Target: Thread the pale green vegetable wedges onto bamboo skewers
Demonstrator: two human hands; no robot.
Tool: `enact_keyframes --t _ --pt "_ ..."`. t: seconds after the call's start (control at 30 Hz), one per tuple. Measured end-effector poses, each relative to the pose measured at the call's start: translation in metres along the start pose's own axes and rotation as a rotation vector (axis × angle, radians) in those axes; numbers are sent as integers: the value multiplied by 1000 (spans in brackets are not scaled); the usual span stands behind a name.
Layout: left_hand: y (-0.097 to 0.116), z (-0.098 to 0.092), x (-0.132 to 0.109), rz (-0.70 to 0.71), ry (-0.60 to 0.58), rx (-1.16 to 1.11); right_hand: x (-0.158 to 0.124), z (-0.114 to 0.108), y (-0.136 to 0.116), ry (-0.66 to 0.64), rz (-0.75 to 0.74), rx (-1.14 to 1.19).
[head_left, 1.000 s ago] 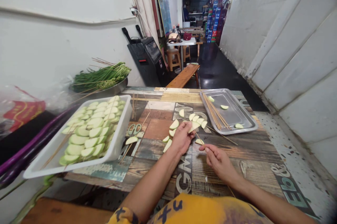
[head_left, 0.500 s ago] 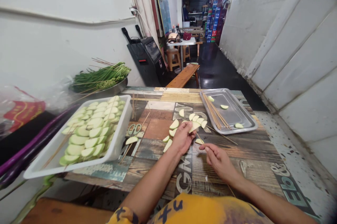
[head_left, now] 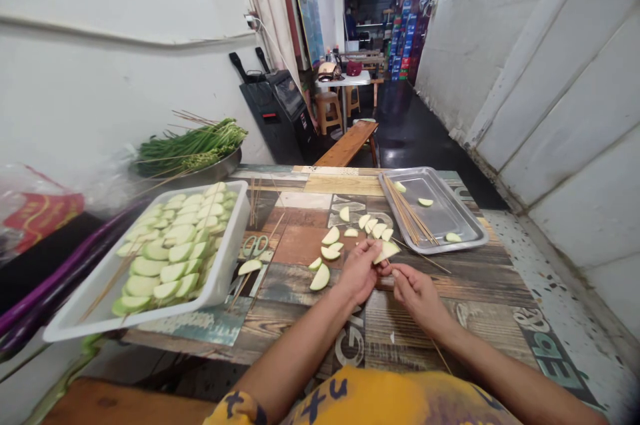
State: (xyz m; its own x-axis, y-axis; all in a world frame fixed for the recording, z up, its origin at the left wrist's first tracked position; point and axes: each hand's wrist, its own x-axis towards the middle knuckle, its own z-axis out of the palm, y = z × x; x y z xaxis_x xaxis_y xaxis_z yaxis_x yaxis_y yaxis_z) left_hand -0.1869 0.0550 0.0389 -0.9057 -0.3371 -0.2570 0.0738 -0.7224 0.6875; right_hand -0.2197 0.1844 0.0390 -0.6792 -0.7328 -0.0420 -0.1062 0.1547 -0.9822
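My left hand point(head_left: 361, 273) pinches a pale half-round vegetable slice point(head_left: 387, 251) with a thin green skin edge. Close against it, my right hand point(head_left: 414, 290) grips a thin bamboo skewer point(head_left: 441, 354), whose rear end comes out below the palm. The skewer's front end meets the lower edge of the slice; how deep it goes is hidden by my fingers. Loose slices point(head_left: 320, 276) lie on the patterned table left of and beyond my hands. On the left, a white plastic tub point(head_left: 240, 228) holds many more slices, with skewers among them.
A metal tray point(head_left: 463, 225) at the right holds several skewers point(head_left: 410, 212) and a few slices. Scissors point(head_left: 255, 246) lie beside the tub. Behind it stands a metal bowl point(head_left: 220, 168) of green stalks point(head_left: 195, 145). Purple eggplants point(head_left: 60, 285) are at far left; a wooden bench point(head_left: 347, 145) stands beyond.
My left hand has moved right and slightly nearer with the slice, uncovering slices on the table. The two hands, apart before, now meet, and the slice is at the skewer's front end.
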Motion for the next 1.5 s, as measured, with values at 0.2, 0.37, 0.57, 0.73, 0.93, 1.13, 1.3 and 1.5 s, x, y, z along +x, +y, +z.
enact_keyframes --t 0.2,0.37,0.57,0.73,0.93,1.13,1.3,1.5 --pt "2 6 -3 -43 -23 -70 8 -8 2 45 -18 1" --pt "6 3 -1 -52 -49 -59 10 -9 5 43 -22 26" --pt "7 4 -3 -11 -78 -29 11 -10 3 24 18 30" --pt "6 5 -4 63 -86 102 12 -11 4 21 -10 27" --pt "2 -1 0 144 -75 223 8 -11 1 -20 70 139" --pt "1 -9 4 238 -19 397 5 -12 -4 -80 136 259" --pt "-1 -11 6 280 18 489 4 -14 -4 -102 156 289" --pt "16 -23 11 535 234 717 2 -17 -8 -188 134 260"
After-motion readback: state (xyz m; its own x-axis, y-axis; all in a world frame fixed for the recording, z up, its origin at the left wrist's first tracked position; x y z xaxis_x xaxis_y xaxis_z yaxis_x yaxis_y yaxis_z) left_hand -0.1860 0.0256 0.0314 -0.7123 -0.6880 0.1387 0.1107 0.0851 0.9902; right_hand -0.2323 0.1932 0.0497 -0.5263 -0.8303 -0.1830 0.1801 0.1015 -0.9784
